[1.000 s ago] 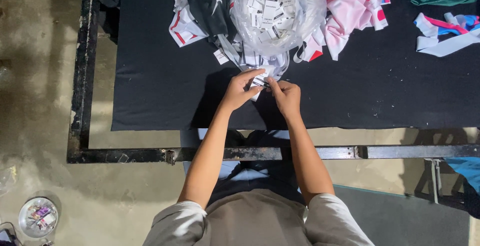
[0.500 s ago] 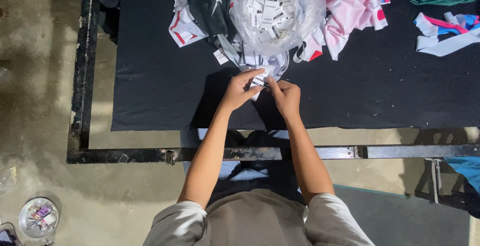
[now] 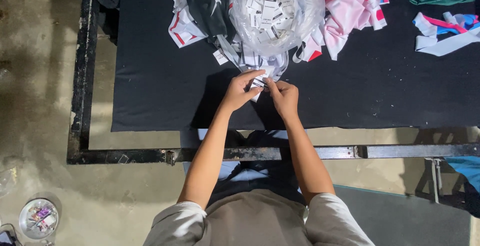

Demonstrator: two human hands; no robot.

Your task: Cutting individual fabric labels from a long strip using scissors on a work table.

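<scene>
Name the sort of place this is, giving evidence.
Probably a garment workshop: cut fabric pieces heaped on a black-covered worktable, and a clear plastic bag of small white labels.

A single head-worn camera looks almost straight down from above the person's own shoulders, which fill the bottom edge at 6 o'clock, with both forearms running up toward the picture's middle. The view sits well above the black cloth-covered counter [image 3: 150,91], far enough to take in its metal frame [image 3: 85,76], the concrete floor [image 3: 35,101] at 9 o'clock and heaped fabric pieces [image 3: 350,11] along the far edge at 12 o'clock. The left hand [image 3: 240,92] and right hand [image 3: 284,96] meet just above centre; no second view overlaps this one.
</scene>
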